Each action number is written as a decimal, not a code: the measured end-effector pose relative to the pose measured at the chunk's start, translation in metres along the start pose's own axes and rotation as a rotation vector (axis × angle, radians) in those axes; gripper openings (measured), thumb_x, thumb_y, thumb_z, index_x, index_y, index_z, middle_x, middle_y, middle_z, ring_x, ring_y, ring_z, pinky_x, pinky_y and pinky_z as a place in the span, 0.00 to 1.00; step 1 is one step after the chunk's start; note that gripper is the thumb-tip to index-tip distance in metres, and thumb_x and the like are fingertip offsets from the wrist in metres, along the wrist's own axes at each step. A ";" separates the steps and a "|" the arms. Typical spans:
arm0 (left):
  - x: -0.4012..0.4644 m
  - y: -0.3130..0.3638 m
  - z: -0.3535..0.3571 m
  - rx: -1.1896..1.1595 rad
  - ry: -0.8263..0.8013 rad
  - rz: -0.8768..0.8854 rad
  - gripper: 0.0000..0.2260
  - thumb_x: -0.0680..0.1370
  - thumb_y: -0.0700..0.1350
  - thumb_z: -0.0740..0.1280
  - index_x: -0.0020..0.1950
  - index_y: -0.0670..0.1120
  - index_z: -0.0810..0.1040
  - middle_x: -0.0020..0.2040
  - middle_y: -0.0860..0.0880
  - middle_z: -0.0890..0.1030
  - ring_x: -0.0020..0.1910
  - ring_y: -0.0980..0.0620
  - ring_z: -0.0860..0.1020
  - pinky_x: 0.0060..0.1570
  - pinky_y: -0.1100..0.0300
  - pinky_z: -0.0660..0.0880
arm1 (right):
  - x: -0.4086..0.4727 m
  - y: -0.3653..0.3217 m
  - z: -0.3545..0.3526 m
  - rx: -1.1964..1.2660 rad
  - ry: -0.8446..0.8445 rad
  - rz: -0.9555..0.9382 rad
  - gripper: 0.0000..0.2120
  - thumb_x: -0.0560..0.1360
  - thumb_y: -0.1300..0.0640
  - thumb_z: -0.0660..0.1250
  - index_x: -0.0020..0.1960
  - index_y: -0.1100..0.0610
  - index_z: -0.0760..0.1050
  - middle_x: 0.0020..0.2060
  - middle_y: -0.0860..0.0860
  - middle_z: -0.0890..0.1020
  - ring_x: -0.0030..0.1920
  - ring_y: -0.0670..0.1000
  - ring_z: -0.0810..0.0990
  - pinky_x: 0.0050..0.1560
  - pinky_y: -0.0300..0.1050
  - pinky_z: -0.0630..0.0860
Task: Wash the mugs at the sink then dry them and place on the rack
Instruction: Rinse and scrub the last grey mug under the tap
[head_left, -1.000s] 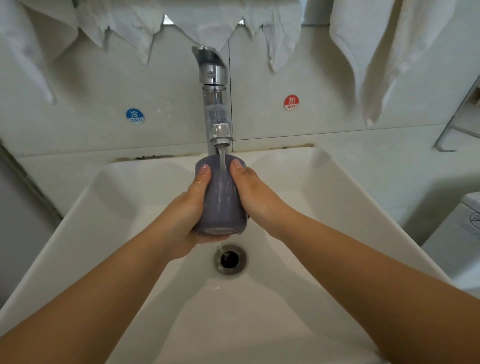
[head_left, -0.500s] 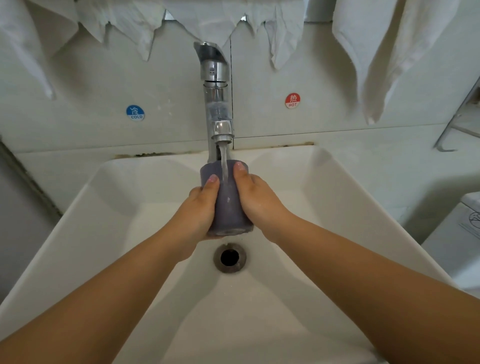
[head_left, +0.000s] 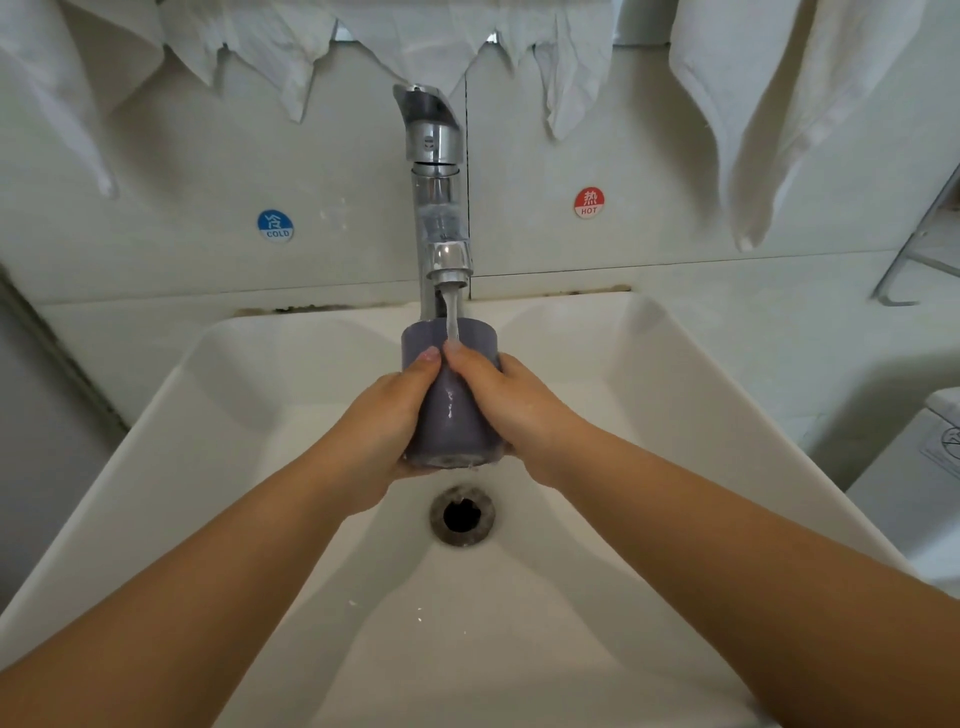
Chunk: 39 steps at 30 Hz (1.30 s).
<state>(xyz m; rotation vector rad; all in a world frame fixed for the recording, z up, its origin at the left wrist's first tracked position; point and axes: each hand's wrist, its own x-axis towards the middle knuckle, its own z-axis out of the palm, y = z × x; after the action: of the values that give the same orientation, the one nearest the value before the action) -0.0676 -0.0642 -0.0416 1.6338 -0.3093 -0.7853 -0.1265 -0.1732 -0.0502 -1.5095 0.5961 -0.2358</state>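
While water from the tap (head_left: 441, 208) runs down the mug (head_left: 451, 410), the rinse would go best if the mug were turned steadily so the stream reaches every side, then tipped to drain. The mug is held above the drain (head_left: 461, 514) inside the sink (head_left: 208, 415). Both hands grasp it: the left hand (head_left: 384, 415) and right hand (head_left: 511, 400) wrap its sides, thumbs meeting on top.

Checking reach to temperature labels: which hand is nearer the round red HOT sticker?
Right. The right hand lies below-left of the red HOT sticker; the left hand is farther left.
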 end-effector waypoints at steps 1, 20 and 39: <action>-0.001 0.001 -0.002 -0.022 -0.018 -0.016 0.18 0.78 0.59 0.63 0.57 0.47 0.79 0.52 0.46 0.85 0.52 0.46 0.83 0.55 0.45 0.79 | 0.001 -0.002 -0.002 0.021 -0.022 0.033 0.23 0.73 0.40 0.66 0.61 0.55 0.73 0.51 0.52 0.83 0.50 0.51 0.83 0.50 0.45 0.80; 0.004 -0.002 -0.007 0.498 -0.002 0.086 0.24 0.67 0.53 0.77 0.58 0.46 0.75 0.48 0.50 0.82 0.46 0.52 0.81 0.40 0.60 0.76 | 0.001 0.001 -0.011 -0.285 -0.007 -0.038 0.30 0.73 0.32 0.59 0.51 0.59 0.78 0.46 0.55 0.84 0.47 0.53 0.83 0.49 0.50 0.81; 0.004 -0.003 -0.008 0.673 0.072 0.182 0.24 0.64 0.56 0.78 0.54 0.49 0.74 0.47 0.52 0.81 0.45 0.52 0.80 0.48 0.54 0.79 | 0.008 0.007 0.004 -0.173 0.082 -0.023 0.39 0.72 0.29 0.54 0.65 0.60 0.70 0.58 0.58 0.79 0.55 0.57 0.80 0.56 0.56 0.79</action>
<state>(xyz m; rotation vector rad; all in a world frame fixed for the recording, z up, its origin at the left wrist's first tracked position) -0.0602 -0.0597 -0.0453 2.2142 -0.7155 -0.5020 -0.1197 -0.1731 -0.0591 -1.6801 0.6786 -0.2703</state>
